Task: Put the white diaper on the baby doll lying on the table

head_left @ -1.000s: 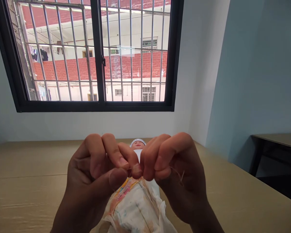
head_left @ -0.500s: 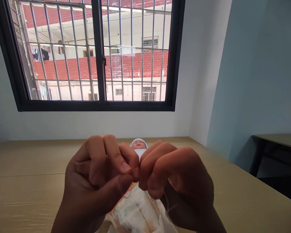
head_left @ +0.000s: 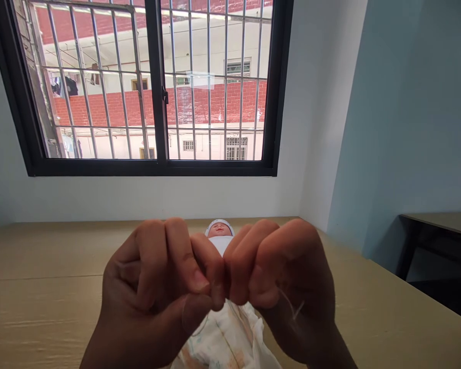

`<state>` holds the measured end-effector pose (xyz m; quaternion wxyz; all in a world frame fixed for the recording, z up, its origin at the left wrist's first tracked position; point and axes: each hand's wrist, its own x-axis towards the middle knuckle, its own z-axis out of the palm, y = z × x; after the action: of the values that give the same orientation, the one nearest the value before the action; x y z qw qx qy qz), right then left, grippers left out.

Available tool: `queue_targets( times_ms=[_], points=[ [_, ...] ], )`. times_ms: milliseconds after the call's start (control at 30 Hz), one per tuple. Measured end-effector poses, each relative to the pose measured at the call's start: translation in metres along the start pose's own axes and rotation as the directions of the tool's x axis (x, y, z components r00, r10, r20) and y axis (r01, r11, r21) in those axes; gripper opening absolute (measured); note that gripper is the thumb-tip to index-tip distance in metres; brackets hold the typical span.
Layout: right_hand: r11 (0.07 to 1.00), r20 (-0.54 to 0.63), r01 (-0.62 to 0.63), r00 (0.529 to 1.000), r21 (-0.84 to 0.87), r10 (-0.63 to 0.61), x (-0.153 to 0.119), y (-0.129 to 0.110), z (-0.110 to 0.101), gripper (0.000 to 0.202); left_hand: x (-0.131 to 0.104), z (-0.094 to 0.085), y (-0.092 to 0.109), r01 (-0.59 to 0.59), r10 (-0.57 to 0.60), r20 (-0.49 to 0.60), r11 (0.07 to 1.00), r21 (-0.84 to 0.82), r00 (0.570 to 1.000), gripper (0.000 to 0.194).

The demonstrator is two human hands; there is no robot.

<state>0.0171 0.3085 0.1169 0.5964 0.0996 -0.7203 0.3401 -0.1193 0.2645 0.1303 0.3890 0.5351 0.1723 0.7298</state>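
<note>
In the head view my left hand [head_left: 161, 292] and my right hand [head_left: 288, 287] meet at the fingertips, raised in front of me. Both are closed in a pinch on a thin, pale thread [head_left: 291, 306]. One frayed end of it sticks out below my right fingers, and a fine loop hangs by my left thumb. The stretch between the fingertips is hidden. Behind the hands a baby doll [head_left: 219, 229] in a white cap lies on its back on the table. A white patterned cloth [head_left: 225, 338] with orange-brown marks covers its lower part, partly hidden by my hands.
The light wooden table [head_left: 42, 302] reaches back to the wall beneath a dark-framed window [head_left: 158, 166] with metal bars. At the right, beyond the table's slanting edge, stands a dark desk [head_left: 438, 225].
My right fingers have shifted slightly right and curled more, drawing the frayed thread end rightward. The left hand has dropped a little. The doll stays in place.
</note>
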Motion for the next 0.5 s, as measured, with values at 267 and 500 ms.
queue_targets(
  times_ms=[267,500],
  points=[
    [0.981,-0.033,0.133,0.99,-0.137,-0.139,0.0043,0.0041,0.0046,0.01,-0.0019,0.0033,0.001,0.132,-0.142,-0.039,0.972,-0.195,0.989,0.043],
    [0.671,0.123,0.392,0.903,-0.629,-0.413,0.0028,0.0015,0.0039,0.024,0.0,0.0071,-0.0045,0.279,-0.327,-0.035,0.853,-0.441,0.945,0.031]
  ],
)
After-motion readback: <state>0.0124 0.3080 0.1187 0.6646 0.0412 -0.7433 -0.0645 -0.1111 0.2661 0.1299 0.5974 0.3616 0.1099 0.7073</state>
